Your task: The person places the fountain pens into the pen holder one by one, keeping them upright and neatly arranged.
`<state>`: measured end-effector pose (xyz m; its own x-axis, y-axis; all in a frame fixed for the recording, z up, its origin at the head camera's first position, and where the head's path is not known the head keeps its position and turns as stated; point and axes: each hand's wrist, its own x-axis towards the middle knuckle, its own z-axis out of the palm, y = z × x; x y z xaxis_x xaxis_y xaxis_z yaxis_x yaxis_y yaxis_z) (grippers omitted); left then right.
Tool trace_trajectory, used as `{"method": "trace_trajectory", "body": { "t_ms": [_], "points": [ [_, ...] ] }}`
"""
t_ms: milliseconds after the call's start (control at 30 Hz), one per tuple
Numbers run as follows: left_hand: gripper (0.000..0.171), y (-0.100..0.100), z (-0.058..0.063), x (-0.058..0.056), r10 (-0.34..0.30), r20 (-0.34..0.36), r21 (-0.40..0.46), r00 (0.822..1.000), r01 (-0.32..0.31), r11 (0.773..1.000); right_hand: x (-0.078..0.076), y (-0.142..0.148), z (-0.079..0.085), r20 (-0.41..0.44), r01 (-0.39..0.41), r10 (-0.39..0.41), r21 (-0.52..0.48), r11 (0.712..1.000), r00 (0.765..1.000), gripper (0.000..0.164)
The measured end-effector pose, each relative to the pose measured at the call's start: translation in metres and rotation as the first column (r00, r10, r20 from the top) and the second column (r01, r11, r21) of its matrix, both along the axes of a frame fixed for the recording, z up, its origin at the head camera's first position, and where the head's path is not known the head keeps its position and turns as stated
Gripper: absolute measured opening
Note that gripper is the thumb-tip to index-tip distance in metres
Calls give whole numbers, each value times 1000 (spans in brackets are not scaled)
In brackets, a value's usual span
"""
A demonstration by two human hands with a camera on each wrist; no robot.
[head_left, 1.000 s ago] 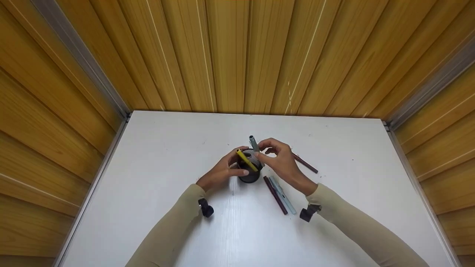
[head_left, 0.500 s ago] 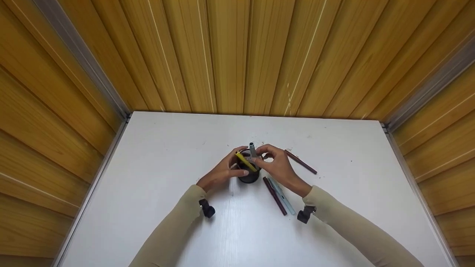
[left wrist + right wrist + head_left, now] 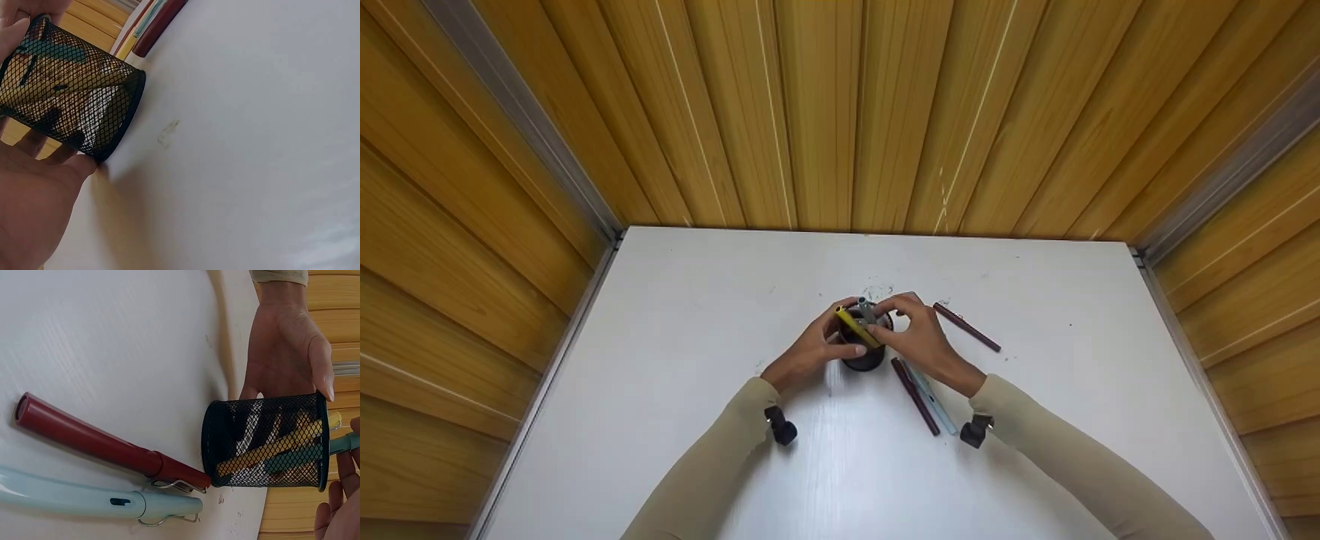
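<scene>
Lying nearest are a dark-red pen (image 3: 95,439) and a pale-blue pen (image 3: 90,496); just beyond, I note the left hand (image 3: 812,345) gripping a black wire-mesh cup (image 3: 259,422), the right hand (image 3: 921,334) pinching a grey-green pen (image 3: 865,309) partly inside it, beside a tilted yellow pen (image 3: 856,326).

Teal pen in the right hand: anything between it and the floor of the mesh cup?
Possibly the yellow pen: it leans inside the mesh cup, its lower end near the cup's floor, close alongside the teal pen. Whether they touch, I can't tell. Nothing visible blocks the mouth; the teal pen's lower part is already inside.
</scene>
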<state>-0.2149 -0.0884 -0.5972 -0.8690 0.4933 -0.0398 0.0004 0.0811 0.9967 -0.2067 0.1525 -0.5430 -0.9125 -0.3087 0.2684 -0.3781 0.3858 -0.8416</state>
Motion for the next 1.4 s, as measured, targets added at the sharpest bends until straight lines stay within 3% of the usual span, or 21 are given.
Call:
{"method": "trace_trajectory", "body": {
  "t_ms": [300, 833, 1067, 1400],
  "points": [
    [90, 1, -4, 1, -15, -11, -9, 1000, 15, 1000, 1, 1, -3, 42, 0, -1, 18, 1000, 999, 18],
    [87, 2, -3, 5, -26, -28, 6, 999, 26, 1000, 2, 8, -3, 24, 0, -1, 25, 1000, 1000, 16],
    [86, 0, -4, 6, -28, -20, 11, 999, 28, 1000, 3, 21, 0, -6, 41, -40, 51, 998, 999, 18],
    [85, -2, -5, 4, -34, -63, 7, 997, 35, 999, 2, 47, 1, 89, 82, -84, 22, 996, 992, 32]
  ]
}}
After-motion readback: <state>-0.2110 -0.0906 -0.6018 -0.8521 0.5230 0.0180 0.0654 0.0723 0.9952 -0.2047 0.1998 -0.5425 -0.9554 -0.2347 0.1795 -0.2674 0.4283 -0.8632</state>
